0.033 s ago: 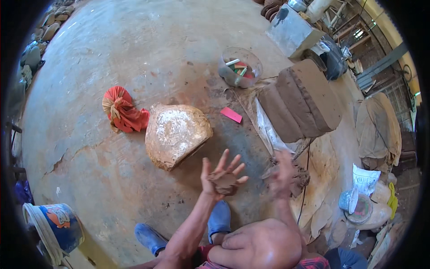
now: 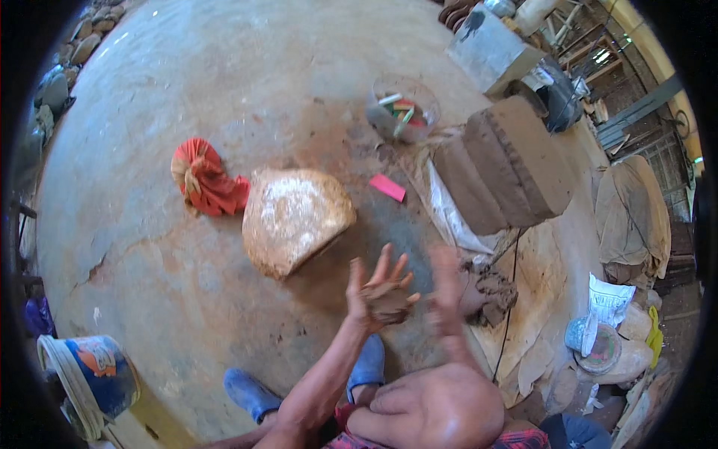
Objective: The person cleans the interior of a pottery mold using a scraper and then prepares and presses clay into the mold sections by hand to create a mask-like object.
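Whitish-topped stone block [image 2: 299, 213] on floor [image 2: 172, 299], just beyond left hand [image 2: 360, 303]; knotted red cloth bundle [image 2: 207, 182] by its left edge; smooth-faced, layered brown clay block [image 2: 512, 168] at upper end of beige sheet [image 2: 550, 295]; torn clay heap [image 2: 490, 297] along sheet's left edge; flattened, rough clay lump [image 2: 389, 302] on left palm, fingers spread; right hand [image 2: 444, 295] blurred close by, cannot tell its grip.

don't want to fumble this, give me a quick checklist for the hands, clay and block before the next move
1. Clay piece resting in the left hand: ok, lies in the open palm.
2. Right hand free of clay: cannot tell, too blurred.
3. Pale coating on the stone-like block: ok, whitish patches on its upper face.
4. Clay lump close by: ok, just right of the right hand.
5. Red cloth bundle well away from the block: not ok, its end lies right by the block's left edge.
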### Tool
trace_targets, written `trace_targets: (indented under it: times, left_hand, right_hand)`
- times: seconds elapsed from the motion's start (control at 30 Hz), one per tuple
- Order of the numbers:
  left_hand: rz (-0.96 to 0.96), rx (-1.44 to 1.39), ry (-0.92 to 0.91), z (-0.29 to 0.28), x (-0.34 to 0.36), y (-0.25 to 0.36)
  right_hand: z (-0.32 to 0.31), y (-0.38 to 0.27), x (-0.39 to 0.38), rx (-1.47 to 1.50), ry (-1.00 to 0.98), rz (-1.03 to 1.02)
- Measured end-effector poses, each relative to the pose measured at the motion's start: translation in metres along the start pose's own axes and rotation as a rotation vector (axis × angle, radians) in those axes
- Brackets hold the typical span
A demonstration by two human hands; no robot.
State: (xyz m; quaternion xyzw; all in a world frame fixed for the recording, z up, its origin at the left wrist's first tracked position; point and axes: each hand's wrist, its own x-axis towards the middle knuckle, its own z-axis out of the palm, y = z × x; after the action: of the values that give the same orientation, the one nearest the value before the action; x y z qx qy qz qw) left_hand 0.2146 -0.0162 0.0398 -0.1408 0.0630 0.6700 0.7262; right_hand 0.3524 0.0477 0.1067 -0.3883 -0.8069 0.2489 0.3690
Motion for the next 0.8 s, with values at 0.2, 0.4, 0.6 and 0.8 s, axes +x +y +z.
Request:
trace_targets:
  times: [0.2, 0.4, 0.6, 0.8]
  left_hand:
    - [0.196, 0.820, 0.055, 0.017, 0.002, 0.062]
    - [0.482, 1.025, 0.147, 0.010, 0.005, 0.038]
    - [1.117, 1.126, 0.286, 0.025, -0.019, 0.138]
    - [1.242, 1.503, 0.498, -0.001, -0.023, 0.225]
  right_hand:
    - [0.026, -0.041, 0.009, 0.349, -0.263, 0.279]
    - [0.064, -0.024, -0.003, 0.254, -0.314, 0.092]
    - [0.053, 0.060, -0.048, -0.251, -0.145, 0.001]
    - [0.097, 0.090, -0.076, -0.620, -0.525, 0.064]
